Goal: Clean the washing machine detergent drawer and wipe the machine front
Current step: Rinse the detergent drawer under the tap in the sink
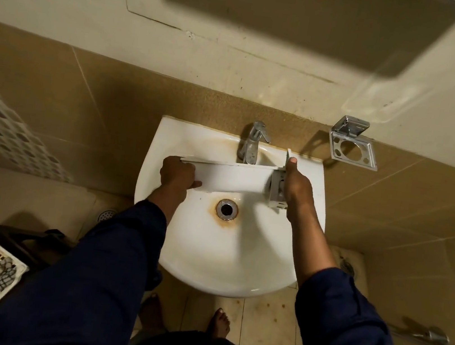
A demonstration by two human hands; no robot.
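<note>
Head view showed your left hand (pixel 177 175) and right hand (pixel 297 182) each curled tight on an end of the drawer (pixel 234 177), held across the sink (pixel 163 136) under the tap (pixel 251 143); you probably needed both grips firm and it tilted toward the drain (pixel 226 209).

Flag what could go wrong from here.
The detergent drawer is held only at its ends by the left hand and right hand; once wet it might slip and strike the sink. Its back edge sits close to the tap and could knock it. Loosened bits could drop into the open drain.
</note>
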